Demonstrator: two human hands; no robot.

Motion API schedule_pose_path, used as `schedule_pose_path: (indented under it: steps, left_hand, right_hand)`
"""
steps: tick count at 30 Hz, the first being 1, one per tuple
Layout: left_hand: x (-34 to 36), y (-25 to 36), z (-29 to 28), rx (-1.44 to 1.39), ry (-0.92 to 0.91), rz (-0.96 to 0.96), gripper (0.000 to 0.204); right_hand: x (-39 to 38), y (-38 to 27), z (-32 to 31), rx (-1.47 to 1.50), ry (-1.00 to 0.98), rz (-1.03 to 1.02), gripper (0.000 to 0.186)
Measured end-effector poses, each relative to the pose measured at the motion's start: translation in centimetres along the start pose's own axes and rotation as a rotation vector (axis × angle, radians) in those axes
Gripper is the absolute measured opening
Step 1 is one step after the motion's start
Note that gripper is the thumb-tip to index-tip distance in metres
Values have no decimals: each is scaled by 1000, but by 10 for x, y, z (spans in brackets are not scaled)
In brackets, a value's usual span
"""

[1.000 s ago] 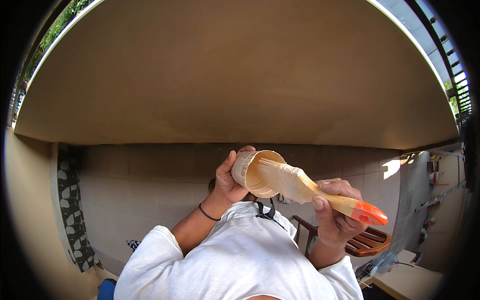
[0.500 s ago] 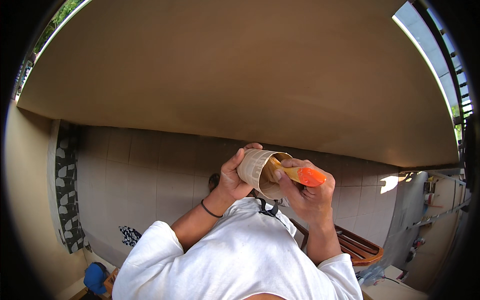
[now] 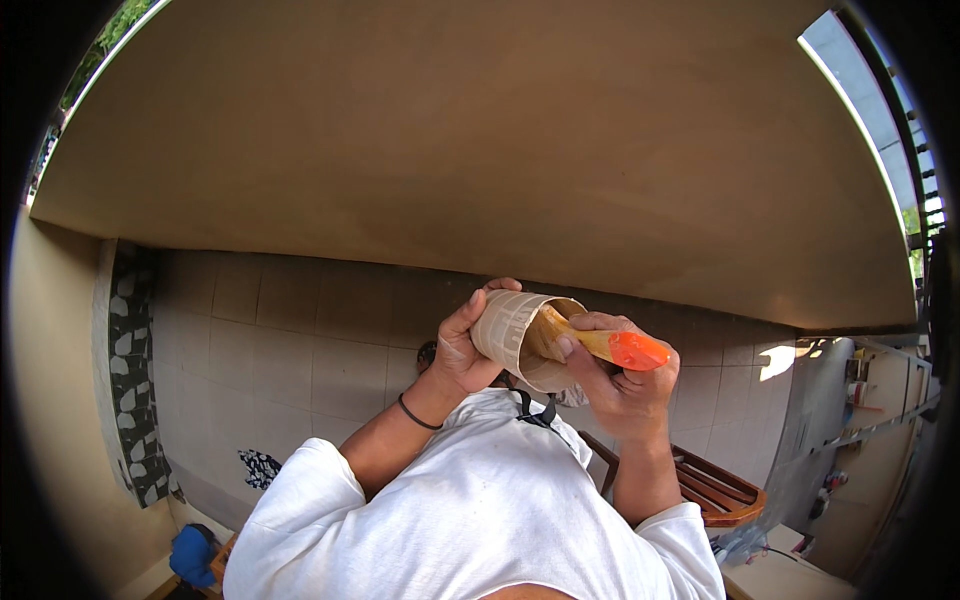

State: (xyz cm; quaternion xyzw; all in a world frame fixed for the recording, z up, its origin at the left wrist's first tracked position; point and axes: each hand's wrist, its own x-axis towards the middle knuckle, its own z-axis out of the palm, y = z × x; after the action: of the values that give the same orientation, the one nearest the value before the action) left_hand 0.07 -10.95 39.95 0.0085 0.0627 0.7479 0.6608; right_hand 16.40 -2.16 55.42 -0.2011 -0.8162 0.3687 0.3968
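Note:
My left hand (image 3: 458,350) is wrapped round a beige, ridged cup (image 3: 494,325), tilted on its side with its mouth toward the right. My right hand (image 3: 610,385) grips a wooden paintbrush (image 3: 637,350) with an orange-tipped handle. The brush's bristles are down inside the cup and hidden from view. Both hands are in front of my white shirt, just below the edge of a broad beige wall surface (image 3: 470,130).
Floor tiles (image 3: 260,370) lie below, with a patterned stone strip (image 3: 135,370) at the left. A wooden chair (image 3: 715,485) stands behind my right arm. A blue object (image 3: 195,555) is at lower left, and a cluttered side area (image 3: 850,430) at the right.
My right hand moved leftward and pushed the brush deep into the cup; since half a second ago it has shifted slightly right. My left hand still holds the cup.

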Motion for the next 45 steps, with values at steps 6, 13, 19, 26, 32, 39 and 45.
schedule_pose_path:
  steps: [6,13,19,26,32,39,45]
  left_hand:
    - [4,7,-3,-14,-9,-18,51]
    - [3,11,-8,51,14,-44,52]
    - [7,2,-1,89,65,-69,53]
    - [14,-5,9,103,70,-97,53]
    - [27,-26,9,97,121,-91,52]
    - [37,-43,8,77,146,-124,51]
    - [43,-51,0,55,145,-151,51]
  right_hand:
    - [-8,-6,-10,43,169,30,14]
    - [-12,2,-4,7,70,-62,16]
    - [-23,8,-15,31,227,34,12]
    - [-35,14,-29,460,453,316,8]
    - [-40,27,-53,570,531,277,10]
    - [-48,43,-74,823,629,421,13]
    - [-55,56,-81,1037,722,625,27]
